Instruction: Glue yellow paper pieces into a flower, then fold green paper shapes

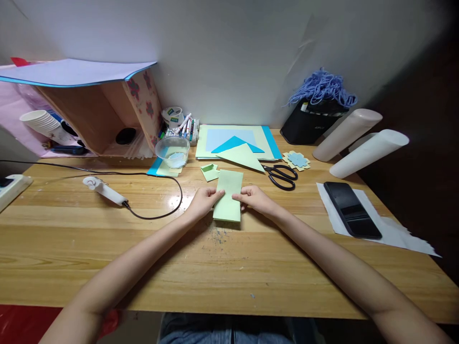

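A pale green folded paper (229,203) is held upright-lengthwise just over the wooden table, between both my hands. My left hand (207,199) pinches its left edge, thumb on top and fingers beneath. On the right edge, my right hand (254,198) grips it the same way. Just beyond lies a small folded green paper piece (209,172). Black-handled scissors (281,176) rest past my right hand, their blades hidden under a green paper triangle (244,157). A blue paper triangle (236,144) lies partly beneath that one.
A white glue gun (104,190) with a black cord lies left. Behind stand a clear bowl (172,152), markers (186,126) and an open box (89,110). At right are a layered paper flower (296,160), a phone (352,209), white rolls (369,153) and a black holder (311,124) with blue yarn.
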Demonstrator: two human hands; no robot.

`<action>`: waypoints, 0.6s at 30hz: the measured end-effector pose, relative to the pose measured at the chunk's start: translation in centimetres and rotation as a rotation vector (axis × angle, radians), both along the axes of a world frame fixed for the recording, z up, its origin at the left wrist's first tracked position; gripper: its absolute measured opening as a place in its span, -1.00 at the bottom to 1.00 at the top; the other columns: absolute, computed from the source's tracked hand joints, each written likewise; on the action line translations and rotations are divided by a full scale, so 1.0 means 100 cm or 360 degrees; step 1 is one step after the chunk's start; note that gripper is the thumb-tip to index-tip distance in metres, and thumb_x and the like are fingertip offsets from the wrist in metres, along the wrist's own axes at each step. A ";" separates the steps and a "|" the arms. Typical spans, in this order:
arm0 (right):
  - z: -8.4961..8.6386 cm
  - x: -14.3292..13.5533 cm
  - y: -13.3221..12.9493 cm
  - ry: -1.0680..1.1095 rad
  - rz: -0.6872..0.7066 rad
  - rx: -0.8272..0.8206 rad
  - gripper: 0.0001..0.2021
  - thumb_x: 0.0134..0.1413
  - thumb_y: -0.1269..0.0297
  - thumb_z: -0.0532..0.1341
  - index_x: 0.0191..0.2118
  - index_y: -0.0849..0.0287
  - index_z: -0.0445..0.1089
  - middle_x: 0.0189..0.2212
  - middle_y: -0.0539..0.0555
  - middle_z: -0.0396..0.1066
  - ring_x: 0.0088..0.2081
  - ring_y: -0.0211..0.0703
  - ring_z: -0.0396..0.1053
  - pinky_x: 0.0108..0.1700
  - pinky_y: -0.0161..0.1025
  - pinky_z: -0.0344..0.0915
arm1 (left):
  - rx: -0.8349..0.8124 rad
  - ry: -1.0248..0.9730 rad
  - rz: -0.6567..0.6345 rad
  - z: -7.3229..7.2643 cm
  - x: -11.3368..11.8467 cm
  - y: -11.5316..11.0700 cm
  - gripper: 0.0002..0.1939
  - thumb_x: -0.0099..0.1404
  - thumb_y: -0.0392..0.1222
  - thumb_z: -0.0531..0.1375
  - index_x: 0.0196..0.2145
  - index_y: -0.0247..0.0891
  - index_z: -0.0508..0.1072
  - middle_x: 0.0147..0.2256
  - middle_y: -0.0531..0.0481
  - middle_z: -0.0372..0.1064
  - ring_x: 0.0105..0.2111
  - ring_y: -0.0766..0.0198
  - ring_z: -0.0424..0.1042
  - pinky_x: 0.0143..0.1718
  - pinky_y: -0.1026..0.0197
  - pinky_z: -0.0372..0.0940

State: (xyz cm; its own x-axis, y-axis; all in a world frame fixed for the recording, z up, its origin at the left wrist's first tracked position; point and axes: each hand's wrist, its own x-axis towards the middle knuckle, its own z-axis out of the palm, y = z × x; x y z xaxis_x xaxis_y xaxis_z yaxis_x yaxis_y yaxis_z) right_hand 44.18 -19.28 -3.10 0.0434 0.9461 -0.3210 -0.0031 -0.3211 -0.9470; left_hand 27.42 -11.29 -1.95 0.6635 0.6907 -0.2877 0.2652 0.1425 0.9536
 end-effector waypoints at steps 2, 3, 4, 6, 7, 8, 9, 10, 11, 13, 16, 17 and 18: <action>0.001 -0.001 0.000 -0.0008 -0.0051 0.0010 -0.65 -0.26 0.06 0.30 -0.53 0.32 0.36 -0.65 0.02 0.36 -0.62 -0.35 0.28 -0.53 -0.37 0.25 | 0.0021 0.0054 -0.0075 0.001 0.000 -0.001 -0.56 0.02 0.10 0.16 -0.45 -0.43 0.45 -0.54 -0.06 0.37 -0.57 0.33 0.27 -0.57 0.33 0.08; 0.001 -0.002 0.001 -0.0010 -0.0072 0.0016 -0.65 -0.27 0.05 0.31 -0.53 0.31 0.35 -0.66 0.02 0.36 -0.62 -0.35 0.28 -0.53 -0.37 0.24 | 0.0040 0.0079 -0.0113 0.001 0.000 -0.001 -0.55 0.03 0.10 0.15 -0.44 -0.43 0.46 -0.53 -0.06 0.38 -0.57 0.33 0.27 -0.57 0.33 0.08; 0.002 -0.002 0.000 -0.0007 -0.0083 0.0020 -0.64 -0.27 0.05 0.30 -0.54 0.31 0.35 -0.66 0.02 0.36 -0.62 -0.35 0.28 -0.54 -0.37 0.24 | 0.0058 0.0095 -0.0133 0.000 0.000 -0.001 -0.55 0.03 0.11 0.15 -0.44 -0.43 0.46 -0.53 -0.06 0.38 -0.56 0.32 0.27 -0.57 0.33 0.08; 0.004 -0.002 0.000 0.0008 -0.0058 0.0007 -0.64 -0.24 0.03 0.29 -0.53 0.30 0.34 -0.64 0.02 0.37 -0.61 -0.35 0.30 -0.53 -0.38 0.25 | 0.0109 0.0107 -0.0127 -0.001 0.000 -0.001 -0.54 0.03 0.12 0.14 -0.45 -0.43 0.46 -0.54 -0.06 0.37 -0.56 0.32 0.26 -0.57 0.33 0.08; 0.004 -0.002 -0.001 0.0019 -0.0025 -0.0005 -0.64 -0.22 0.03 0.27 -0.52 0.30 0.34 -0.63 0.02 0.37 -0.60 -0.35 0.31 -0.52 -0.39 0.25 | 0.0140 0.0112 -0.0111 -0.003 0.000 0.000 -0.55 0.03 0.12 0.14 -0.46 -0.43 0.46 -0.55 -0.05 0.37 -0.56 0.32 0.26 -0.58 0.33 0.07; 0.004 -0.002 -0.001 0.0029 0.0016 -0.0018 -0.64 -0.19 0.02 0.26 -0.51 0.30 0.33 -0.62 0.02 0.38 -0.59 -0.36 0.31 -0.51 -0.40 0.25 | 0.0171 0.0113 -0.0090 -0.004 0.000 0.000 -0.55 0.03 0.12 0.14 -0.48 -0.42 0.46 -0.56 -0.04 0.36 -0.57 0.33 0.25 -0.58 0.34 0.06; 0.004 -0.003 -0.002 0.0035 0.0052 -0.0030 -0.64 -0.17 0.01 0.24 -0.51 0.29 0.33 -0.62 0.02 0.39 -0.58 -0.36 0.32 -0.51 -0.41 0.24 | 0.0199 0.0108 -0.0072 -0.005 0.000 0.001 -0.55 0.03 0.11 0.14 -0.49 -0.42 0.45 -0.57 -0.03 0.35 -0.57 0.33 0.23 -0.59 0.34 0.06; 0.004 -0.003 -0.003 0.0037 0.0078 -0.0042 -0.63 -0.16 0.00 0.24 -0.52 0.29 0.32 -0.62 0.02 0.39 -0.58 -0.36 0.32 -0.50 -0.41 0.24 | 0.0221 0.0100 -0.0059 -0.006 0.000 0.001 -0.56 0.03 0.11 0.14 -0.50 -0.42 0.45 -0.58 -0.02 0.33 -0.58 0.34 0.22 -0.59 0.34 0.05; 0.003 -0.003 -0.003 0.0035 0.0088 -0.0048 -0.63 -0.16 0.00 0.23 -0.53 0.29 0.32 -0.63 0.03 0.39 -0.59 -0.36 0.32 -0.50 -0.40 0.25 | 0.0236 0.0088 -0.0050 -0.007 0.000 0.001 -0.56 0.04 0.11 0.13 -0.50 -0.41 0.44 -0.59 -0.01 0.32 -0.58 0.35 0.21 -0.59 0.34 0.04; 0.002 -0.004 -0.003 0.0019 0.0078 -0.0038 -0.61 -0.17 -0.02 0.23 -0.57 0.30 0.31 -0.66 0.03 0.38 -0.60 -0.35 0.31 -0.50 -0.39 0.25 | 0.0258 0.0056 -0.0038 -0.008 0.000 0.000 -0.57 0.05 0.10 0.13 -0.51 -0.41 0.43 -0.60 0.02 0.29 -0.60 0.37 0.19 -0.59 0.35 0.03; 0.001 -0.006 -0.002 -0.0017 0.0068 -0.0010 -0.59 -0.15 -0.05 0.21 -0.58 0.29 0.30 -0.68 0.03 0.38 -0.63 -0.35 0.30 -0.52 -0.38 0.23 | 0.0298 0.0019 -0.0018 -0.008 0.000 -0.001 -0.59 0.06 0.09 0.12 -0.53 -0.39 0.41 -0.61 0.05 0.27 -0.60 0.39 0.17 -0.59 0.35 0.01; 0.002 -0.006 -0.002 -0.0034 0.0090 -0.0008 -0.59 -0.14 -0.05 0.20 -0.58 0.28 0.30 -0.68 0.04 0.38 -0.64 -0.36 0.29 -0.55 -0.39 0.20 | 0.0310 0.0011 -0.0009 -0.008 0.000 -0.001 -0.59 0.06 0.09 0.11 -0.53 -0.39 0.40 -0.61 0.05 0.26 -0.60 0.39 0.17 -0.59 0.35 0.00; 0.003 -0.007 -0.003 -0.0057 0.0121 -0.0002 -0.59 -0.12 -0.05 0.18 -0.58 0.28 0.29 -0.69 0.04 0.38 -0.66 -0.37 0.26 -0.57 -0.41 0.16 | 0.0319 0.0005 0.0001 -0.007 0.000 -0.002 -0.59 0.07 0.09 0.11 -0.53 -0.39 0.40 -0.61 0.05 0.25 -0.60 0.39 0.16 -0.60 0.35 0.00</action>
